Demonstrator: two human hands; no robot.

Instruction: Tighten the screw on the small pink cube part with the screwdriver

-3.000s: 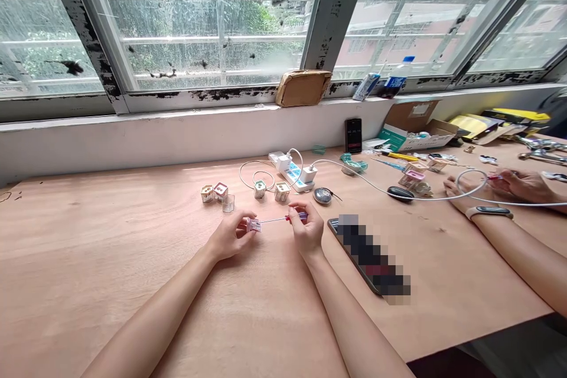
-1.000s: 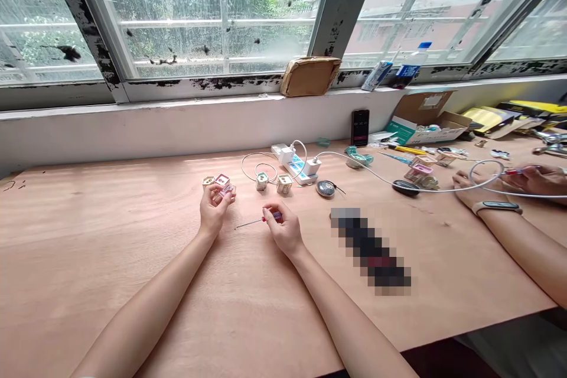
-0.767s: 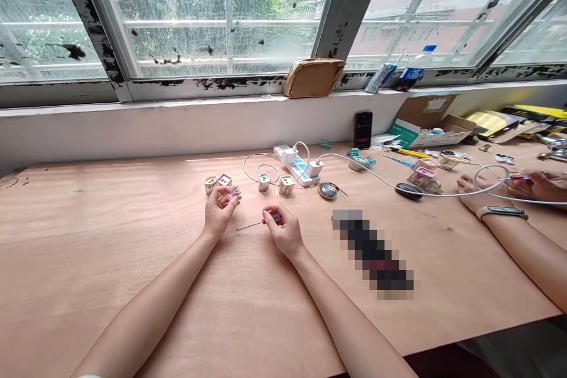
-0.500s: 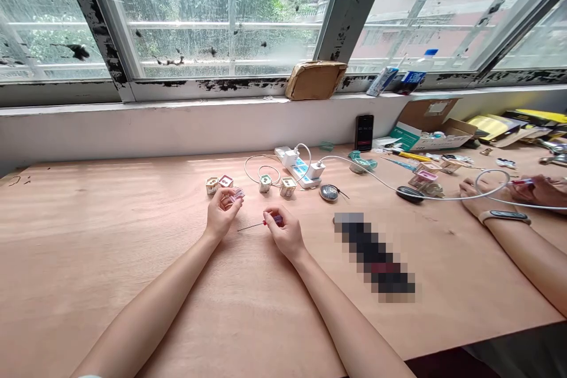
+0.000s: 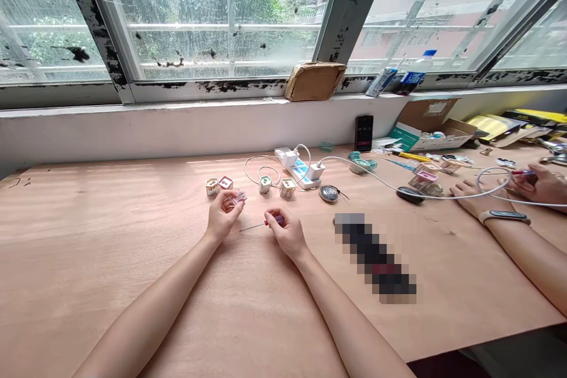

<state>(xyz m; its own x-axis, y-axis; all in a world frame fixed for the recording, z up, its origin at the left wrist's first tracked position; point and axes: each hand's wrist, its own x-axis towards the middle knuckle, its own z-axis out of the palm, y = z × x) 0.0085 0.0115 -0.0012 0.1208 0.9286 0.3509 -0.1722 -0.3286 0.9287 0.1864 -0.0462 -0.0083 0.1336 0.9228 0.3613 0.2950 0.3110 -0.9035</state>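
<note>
Small clear plastic part (image 5: 238, 197) pinched in left hand (image 5: 220, 218); red-handled precision screwdriver (image 5: 268, 223) gripped in right hand (image 5: 289, 234); both held in front of power strip (image 5: 296, 169).

No text is legible: the upright black smartphone (image 5: 364, 133) shows small light digits, and the clear plastic bottle's blue label (image 5: 413, 78) is too small to read.

A slim red-handled screwdriver (image 5: 254, 226) lies slanted near a small clear plastic piece (image 5: 239, 198).
</note>
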